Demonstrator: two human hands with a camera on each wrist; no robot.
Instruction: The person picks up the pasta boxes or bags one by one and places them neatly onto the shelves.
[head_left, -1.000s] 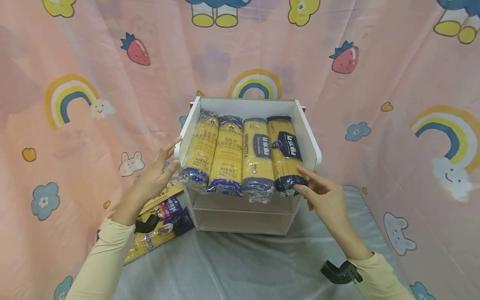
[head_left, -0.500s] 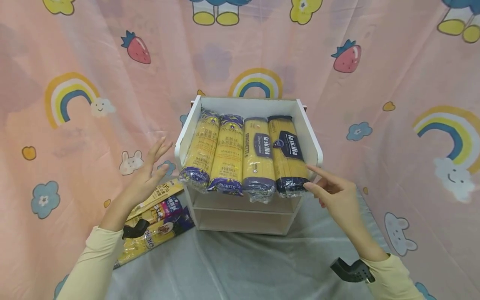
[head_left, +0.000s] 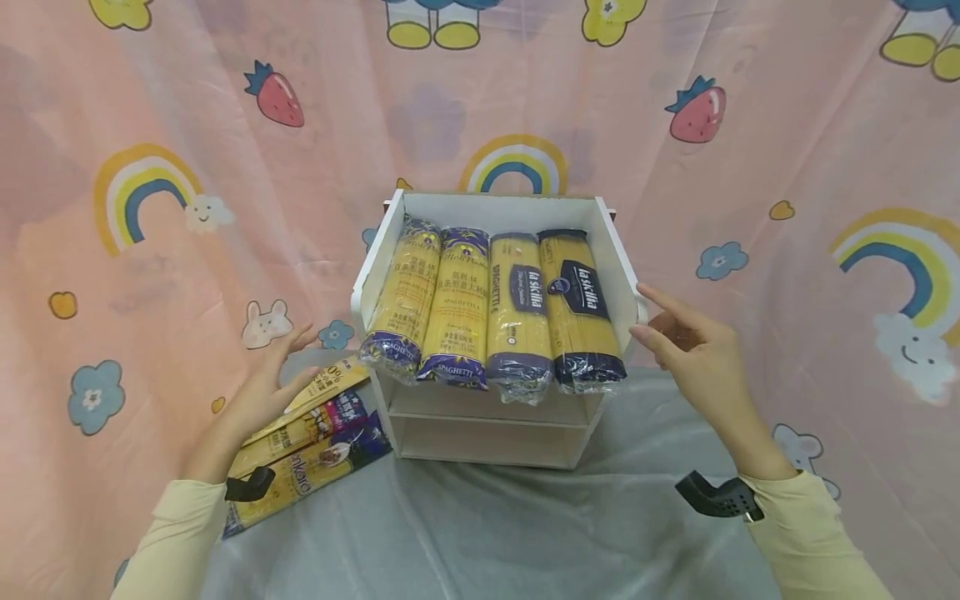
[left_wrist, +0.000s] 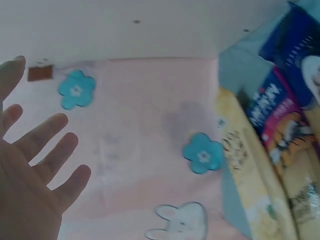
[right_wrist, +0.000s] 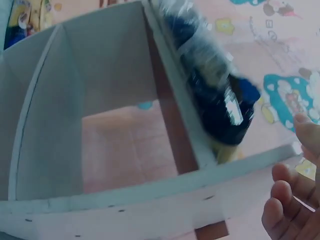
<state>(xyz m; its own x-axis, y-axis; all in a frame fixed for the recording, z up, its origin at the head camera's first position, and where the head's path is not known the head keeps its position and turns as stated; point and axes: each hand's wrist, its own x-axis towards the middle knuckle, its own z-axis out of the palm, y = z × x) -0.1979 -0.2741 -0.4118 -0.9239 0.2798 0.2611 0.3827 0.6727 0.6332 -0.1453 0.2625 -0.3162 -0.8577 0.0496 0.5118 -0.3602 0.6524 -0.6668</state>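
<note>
Several spaghetti packs lie side by side in the top tier of a white shelf (head_left: 624, 275): two yellow ones with purple ends (head_left: 405, 287) (head_left: 454, 308), one with a grey-violet band (head_left: 517, 325) and one with a dark blue label (head_left: 581, 308). My right hand (head_left: 693, 354) is at the shelf's right side panel, thumb and forefinger extended beside its front edge; whether they touch it I cannot tell. My left hand (head_left: 258, 392), fingers spread, hovers left of the shelf near flat pasta bags (head_left: 307, 471). Nothing is in its palm in the left wrist view.
Two lower compartments (head_left: 487, 442) of the shelf face the front. A grey-blue cloth (head_left: 480, 533) covers the surface below. Behind hangs a pink patterned curtain (head_left: 337, 83). The flat bags overlap in a pile against the shelf's left side.
My left hand has left the shelf's left panel and moved down-left toward the flat bags. My right hand has let go of the dark blue-labelled pack and shifted up-right to the side panel.
</note>
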